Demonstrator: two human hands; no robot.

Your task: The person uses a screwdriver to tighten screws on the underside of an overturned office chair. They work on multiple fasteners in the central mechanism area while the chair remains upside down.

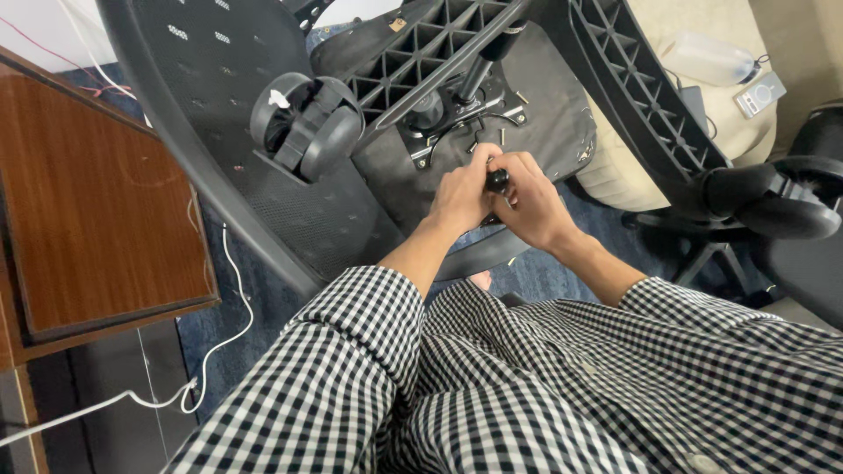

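Nearest, two forearms in black-and-white checked cotton sleeves reach forward. The left hand and right hand meet, fingers curled shut around a small black round tool handle — it sits between both sets of fingertips. Just beyond the fingers lies the black metal mechanism plate of an overturned chair; farther left of them — a black plastic caster wheel.
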